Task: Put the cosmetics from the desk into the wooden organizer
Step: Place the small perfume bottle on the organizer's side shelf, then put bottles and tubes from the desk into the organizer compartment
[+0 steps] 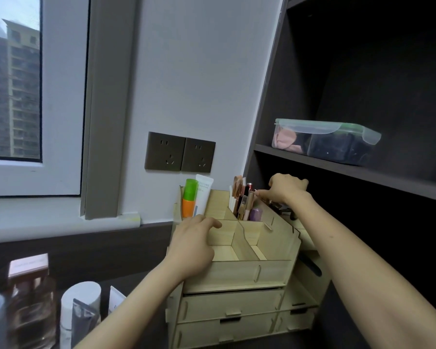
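Observation:
The pale wooden organizer stands on the dark desk, with open top compartments and two drawers below. My left hand rests on its left front compartment wall, fingers spread over the rim. My right hand reaches over the back right compartment, fingertips pinched at a slim item among the upright lipsticks and pencils. A green-and-orange bottle and a white tube stand in the back left compartment. On the desk at lower left are a perfume bottle, a white jar, a grey sachet and a white tube.
A dark shelf unit rises to the right, its lower shelf just above my right hand. A clear lidded box sits on that shelf. Two wall sockets are behind the organizer. A window fills the left.

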{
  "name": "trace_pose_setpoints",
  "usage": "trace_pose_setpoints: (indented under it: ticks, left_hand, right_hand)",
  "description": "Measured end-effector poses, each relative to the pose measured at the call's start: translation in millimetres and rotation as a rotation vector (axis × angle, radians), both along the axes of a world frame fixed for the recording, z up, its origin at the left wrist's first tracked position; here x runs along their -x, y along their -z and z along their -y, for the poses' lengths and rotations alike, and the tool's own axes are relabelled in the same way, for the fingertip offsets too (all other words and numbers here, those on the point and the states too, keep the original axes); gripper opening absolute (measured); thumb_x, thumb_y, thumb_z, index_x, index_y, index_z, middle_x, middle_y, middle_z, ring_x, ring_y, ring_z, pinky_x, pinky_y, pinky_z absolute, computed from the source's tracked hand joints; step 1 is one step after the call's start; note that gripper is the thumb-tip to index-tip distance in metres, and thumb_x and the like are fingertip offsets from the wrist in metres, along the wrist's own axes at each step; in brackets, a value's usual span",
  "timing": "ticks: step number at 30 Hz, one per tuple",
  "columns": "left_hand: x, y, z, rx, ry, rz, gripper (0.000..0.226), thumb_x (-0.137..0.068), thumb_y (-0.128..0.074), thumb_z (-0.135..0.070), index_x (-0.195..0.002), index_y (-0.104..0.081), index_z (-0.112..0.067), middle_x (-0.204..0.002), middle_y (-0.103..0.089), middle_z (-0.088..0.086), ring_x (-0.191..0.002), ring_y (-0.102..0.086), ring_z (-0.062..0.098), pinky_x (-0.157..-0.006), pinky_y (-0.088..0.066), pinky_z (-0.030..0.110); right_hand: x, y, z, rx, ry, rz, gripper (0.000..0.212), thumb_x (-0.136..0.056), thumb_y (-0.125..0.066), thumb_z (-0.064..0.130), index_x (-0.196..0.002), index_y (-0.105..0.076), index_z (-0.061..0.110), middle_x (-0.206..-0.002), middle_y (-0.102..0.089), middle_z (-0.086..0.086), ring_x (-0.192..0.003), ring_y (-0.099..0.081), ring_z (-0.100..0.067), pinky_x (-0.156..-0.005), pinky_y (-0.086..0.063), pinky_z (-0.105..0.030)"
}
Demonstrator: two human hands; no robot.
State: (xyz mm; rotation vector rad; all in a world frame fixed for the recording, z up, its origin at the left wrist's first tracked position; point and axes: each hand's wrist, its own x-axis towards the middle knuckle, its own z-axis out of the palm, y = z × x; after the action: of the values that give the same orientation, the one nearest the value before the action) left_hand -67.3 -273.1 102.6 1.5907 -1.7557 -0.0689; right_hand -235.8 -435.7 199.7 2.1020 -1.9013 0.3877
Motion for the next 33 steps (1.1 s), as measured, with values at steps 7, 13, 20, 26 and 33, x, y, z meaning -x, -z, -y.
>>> trace_pose_setpoints:
  ticks: [7,13,20,26,33]
  left_hand:
    - [0,-13,-27,-0.024,0.076,-0.241,0.063,-0.073,-0.040,0.013,-0.126,-0.052,-0.020,-0.129,-0.053,0.004,-0.124,-0.045,0.017,-0.103,-0.037,0.030]
    - [-27,-19,-86,0.030,-0.040,-0.372,0.049,-0.077,-0.039,0.011,-0.107,-0.064,-0.019,-0.115,-0.063,0.002,-0.111,-0.056,0.016,-0.092,-0.046,0.024]
    - [-68,20,-208,0.042,-0.294,-0.364,0.036,-0.081,-0.046,0.008,-0.090,-0.067,-0.020,-0.088,-0.065,-0.015,-0.085,-0.060,0.003,-0.067,-0.043,0.001]
    - [-94,70,-312,0.044,-0.610,-0.285,0.029,-0.079,-0.059,-0.001,-0.075,-0.065,-0.029,-0.079,-0.063,-0.019,-0.072,-0.060,-0.002,-0.062,-0.040,0.000]
    - [-108,80,-345,-0.008,-0.756,-0.291,0.017,-0.079,-0.061,-0.006,-0.080,-0.068,-0.022,-0.082,-0.067,-0.008,-0.078,-0.061,0.003,-0.063,-0.042,0.015]
  right_hand:
    - [-10,-3,-94,0.225,-0.175,0.012,0.025,-0.094,-0.045,0.021,-0.109,-0.064,0.017,-0.105,-0.068,-0.007,-0.098,-0.061,-0.029,-0.091,-0.034,-0.040]
    - [-38,33,-207,0.089,-0.629,0.151,0.024,-0.093,-0.049,0.028,-0.106,-0.069,0.022,-0.105,-0.070,0.000,-0.101,-0.061,-0.023,-0.094,-0.044,-0.040]
    - [-64,101,-285,-0.310,-0.875,0.225,0.018,-0.087,-0.058,0.028,-0.097,-0.072,0.022,-0.095,-0.072,0.005,-0.090,-0.063,-0.014,-0.080,-0.051,-0.034]
    - [-105,167,-309,-0.322,-0.773,0.362,0.032,-0.087,-0.058,0.033,-0.116,-0.058,0.020,-0.110,-0.067,-0.006,-0.105,-0.059,-0.032,-0.086,-0.047,-0.038]
    - [-145,175,-293,-0.128,-0.620,0.648,0.043,-0.090,-0.055,0.035,-0.125,-0.048,0.012,-0.125,-0.060,-0.012,-0.112,-0.057,-0.036,-0.085,-0.045,-0.040]
